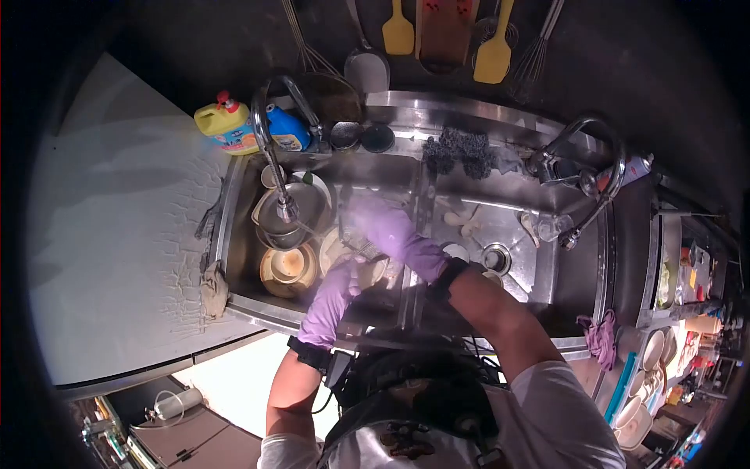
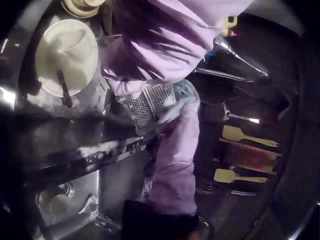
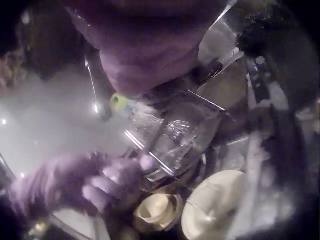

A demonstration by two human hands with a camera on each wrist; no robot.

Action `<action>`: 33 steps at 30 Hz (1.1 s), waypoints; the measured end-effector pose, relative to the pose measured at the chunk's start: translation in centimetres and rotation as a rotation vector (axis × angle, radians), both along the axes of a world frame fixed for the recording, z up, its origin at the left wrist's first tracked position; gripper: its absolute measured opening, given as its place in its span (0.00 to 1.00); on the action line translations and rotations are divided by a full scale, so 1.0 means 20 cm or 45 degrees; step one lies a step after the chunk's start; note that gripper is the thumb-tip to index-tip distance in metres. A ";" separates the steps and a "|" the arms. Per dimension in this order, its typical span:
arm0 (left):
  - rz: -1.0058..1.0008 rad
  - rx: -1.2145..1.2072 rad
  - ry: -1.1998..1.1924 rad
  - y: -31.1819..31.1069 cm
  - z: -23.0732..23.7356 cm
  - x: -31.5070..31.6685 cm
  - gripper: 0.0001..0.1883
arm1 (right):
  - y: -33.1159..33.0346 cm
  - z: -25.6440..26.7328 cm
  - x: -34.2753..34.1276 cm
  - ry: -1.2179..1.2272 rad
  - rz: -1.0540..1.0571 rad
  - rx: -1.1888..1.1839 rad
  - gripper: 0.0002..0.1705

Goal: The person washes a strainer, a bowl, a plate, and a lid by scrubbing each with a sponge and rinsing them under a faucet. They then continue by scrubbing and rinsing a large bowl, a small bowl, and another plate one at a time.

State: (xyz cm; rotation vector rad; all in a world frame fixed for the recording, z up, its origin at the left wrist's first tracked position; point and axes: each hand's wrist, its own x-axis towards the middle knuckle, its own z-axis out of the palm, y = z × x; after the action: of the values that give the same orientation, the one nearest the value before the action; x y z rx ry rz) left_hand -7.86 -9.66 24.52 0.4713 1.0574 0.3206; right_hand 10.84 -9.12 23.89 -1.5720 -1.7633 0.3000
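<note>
Both hands wear purple gloves over the left basin of a steel double sink. My left hand grips a metal box grater by its near end; two perforated faces show in the left wrist view. My right hand, blurred in the head view, is at the grater's far side. A pale blue, sponge-like piece shows under its fingers, largely covered by the glove. Below the hands, a cream bowl and a smaller cream cup lie in the basin.
Stacked pots and brown-stained bowls fill the basin's left side, under a curved faucet. A yellow jug and blue bottle stand behind. The right basin holds a glass and pale utensils.
</note>
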 end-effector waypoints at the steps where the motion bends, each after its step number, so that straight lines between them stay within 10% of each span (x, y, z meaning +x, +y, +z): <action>1: 0.054 -0.073 0.043 -0.01 0.05 0.04 0.06 | 0.06 -0.05 -0.01 0.653 -0.056 -0.091 0.22; 3: 0.094 -0.157 -0.056 0.01 0.02 0.02 0.07 | 0.07 -0.12 0.00 0.621 -0.158 -0.055 0.23; 5: 0.104 -0.254 -0.179 0.01 0.03 0.02 0.07 | -0.01 0.00 0.00 -0.763 -0.221 0.186 0.24; 7: 0.087 -0.339 -0.340 0.03 0.12 0.06 0.08 | -0.10 -0.01 -0.07 0.861 0.220 0.138 0.26; 10: 0.297 -0.550 -0.483 0.06 0.04 0.02 0.13 | -0.22 -0.13 -0.17 1.886 0.528 -0.102 0.27; 14: 0.348 -0.523 -0.394 0.08 0.06 0.02 0.13 | -0.34 -0.10 -0.11 1.230 0.444 -0.207 0.23; 17: 0.291 -0.410 -0.319 0.09 0.00 0.00 0.13 | -0.32 -0.09 -0.06 0.087 0.053 -0.243 0.19; 20: 0.241 -0.306 -0.284 0.09 0.00 -0.04 0.05 | -0.29 -0.12 -0.04 0.690 -0.212 -0.698 0.19; 25: -0.043 -0.039 -0.208 -0.06 0.15 0.07 0.08 | -0.26 -0.11 -0.11 1.786 -0.337 -0.327 0.31; 28: -0.242 0.010 -0.297 -0.12 0.21 0.05 0.12 | -0.25 0.05 -0.04 1.643 -0.441 -0.242 0.30; 30: -0.333 -0.006 -0.319 -0.14 0.21 0.03 0.14 | -0.15 -0.08 0.06 2.504 -0.174 -0.207 0.27; 33: -0.358 -0.080 -0.275 -0.10 0.19 -0.04 0.14 | -0.15 -0.15 0.12 2.228 -0.272 -0.228 0.23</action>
State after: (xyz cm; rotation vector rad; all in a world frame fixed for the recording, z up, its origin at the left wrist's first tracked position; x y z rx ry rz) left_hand -8.75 -11.57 28.41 0.5098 0.7774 0.0858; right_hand 13.17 -12.05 20.87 -0.8638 -0.1868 1.2406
